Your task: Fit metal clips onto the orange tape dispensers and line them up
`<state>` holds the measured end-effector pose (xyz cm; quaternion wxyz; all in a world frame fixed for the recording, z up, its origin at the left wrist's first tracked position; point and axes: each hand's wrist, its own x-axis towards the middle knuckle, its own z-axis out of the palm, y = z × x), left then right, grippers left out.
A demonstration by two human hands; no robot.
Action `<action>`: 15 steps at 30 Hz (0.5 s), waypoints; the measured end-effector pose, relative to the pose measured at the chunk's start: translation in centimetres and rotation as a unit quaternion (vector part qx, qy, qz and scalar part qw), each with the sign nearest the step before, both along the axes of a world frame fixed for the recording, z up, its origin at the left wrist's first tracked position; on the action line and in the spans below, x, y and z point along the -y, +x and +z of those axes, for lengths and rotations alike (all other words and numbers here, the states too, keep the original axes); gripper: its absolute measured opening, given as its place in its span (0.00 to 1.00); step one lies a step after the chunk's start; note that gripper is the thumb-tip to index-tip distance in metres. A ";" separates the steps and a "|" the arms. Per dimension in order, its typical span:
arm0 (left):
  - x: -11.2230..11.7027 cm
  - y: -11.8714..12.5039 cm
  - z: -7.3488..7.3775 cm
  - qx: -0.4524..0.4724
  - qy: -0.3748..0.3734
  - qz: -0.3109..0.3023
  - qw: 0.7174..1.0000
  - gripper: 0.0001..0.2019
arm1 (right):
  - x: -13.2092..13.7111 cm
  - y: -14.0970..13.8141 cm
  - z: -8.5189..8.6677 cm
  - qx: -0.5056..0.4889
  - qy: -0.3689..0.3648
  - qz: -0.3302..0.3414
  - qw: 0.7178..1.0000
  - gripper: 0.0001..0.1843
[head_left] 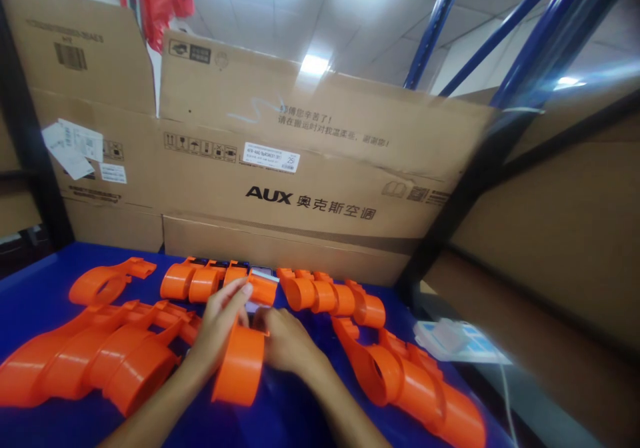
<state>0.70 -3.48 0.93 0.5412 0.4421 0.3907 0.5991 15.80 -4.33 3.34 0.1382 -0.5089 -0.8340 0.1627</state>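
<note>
My left hand (226, 311) is closed around an orange plastic tape dispenser (240, 366). Its wide ring hangs below the fingers, and its head, with a pale serrated edge, points up past my thumb. Close beside it, my right hand (284, 338) has its fingers curled in toward the dispenser; what they hold, if anything, is hidden. Just behind the hands stands a row of orange dispensers (204, 283) with dark pieces on their tops. Something pale and flat (253, 307) shows partly between the hands.
More orange dispensers lie on the blue table surface (193, 428): a nested row (95, 355) at left, one alone (103, 285), and rows at right (415, 381) and back right (330, 295). A cardboard wall (320, 235) closes the back. A white-and-blue item (460, 338) with a cable sits right.
</note>
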 end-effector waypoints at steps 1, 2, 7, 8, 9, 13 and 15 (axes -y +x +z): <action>0.0 0.0 0.0 0.001 0.003 0.000 1.000 0.25 | 0.1 -0.3 0.3 0.018 -0.001 -0.008 1.000 0.10; 0.0 0.0 0.1 0.003 0.005 -0.001 1.000 0.25 | 0.2 -0.5 0.5 0.035 -0.004 -0.012 0.999 0.11; 0.2 0.2 0.5 0.005 0.016 -0.014 1.000 0.21 | -0.3 -1.4 0.6 0.081 -0.011 -0.017 0.997 0.11; 0.3 0.2 0.5 0.005 0.018 -0.015 1.000 0.21 | -0.5 -1.5 0.4 0.086 -0.011 -0.017 0.996 0.11; 0.4 0.2 0.6 0.005 0.019 -0.015 1.000 0.21 | -0.6 -1.5 0.3 0.090 -0.012 -0.016 0.996 0.12; 0.7 0.3 0.7 0.001 0.023 -0.026 0.999 0.22 | -0.7 -1.1 0.3 0.099 -0.020 -0.009 0.995 0.12; 0.8 0.2 0.7 0.000 0.020 -0.025 0.999 0.23 | -0.7 -0.8 0.5 0.092 -0.033 -0.003 0.995 0.11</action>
